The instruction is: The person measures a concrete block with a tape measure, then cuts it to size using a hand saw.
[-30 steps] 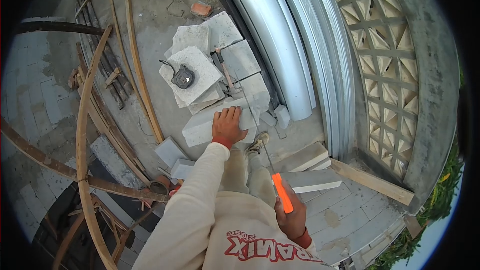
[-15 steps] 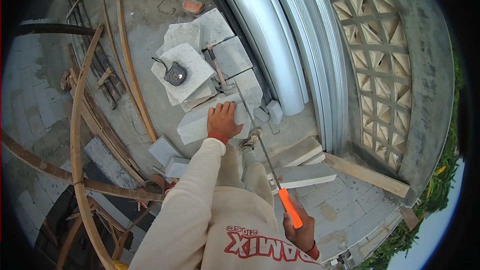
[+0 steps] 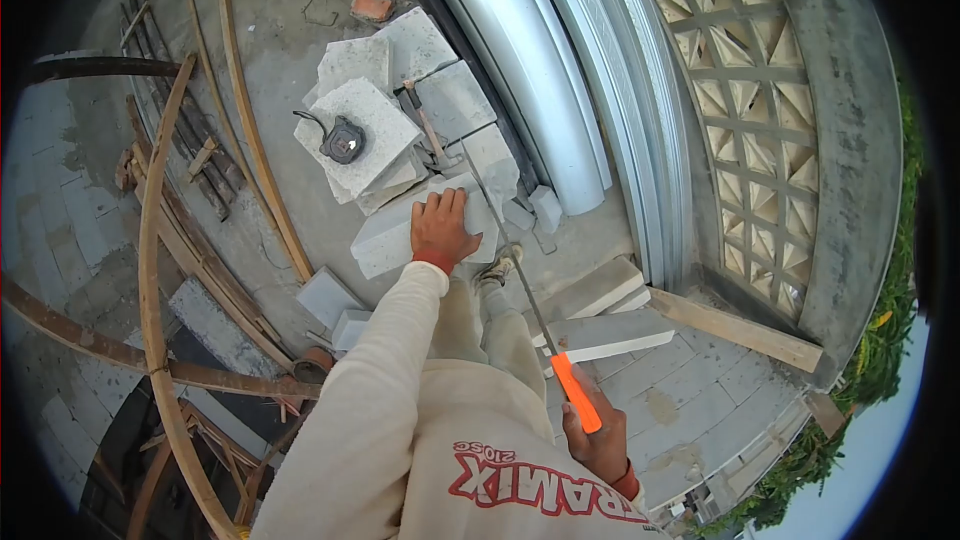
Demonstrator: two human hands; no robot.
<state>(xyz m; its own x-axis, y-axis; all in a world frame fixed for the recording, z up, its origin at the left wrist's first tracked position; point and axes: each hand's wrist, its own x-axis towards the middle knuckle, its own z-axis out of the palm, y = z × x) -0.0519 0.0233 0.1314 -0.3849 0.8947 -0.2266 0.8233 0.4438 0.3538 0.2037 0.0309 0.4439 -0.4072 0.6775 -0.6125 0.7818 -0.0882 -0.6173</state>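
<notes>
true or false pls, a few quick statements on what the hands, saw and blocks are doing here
1. The left hand lies palm down on the grey block. True.
2. The right hand grips a saw with a blue handle. False: the handle is orange.
3. The tape measure sits on top of a square block. True.
4. The saw's blade passes on the left side of the left hand. False: it runs along that hand's right side.
5. The hammer is held in a hand. False: it lies loose among the blocks.
</notes>
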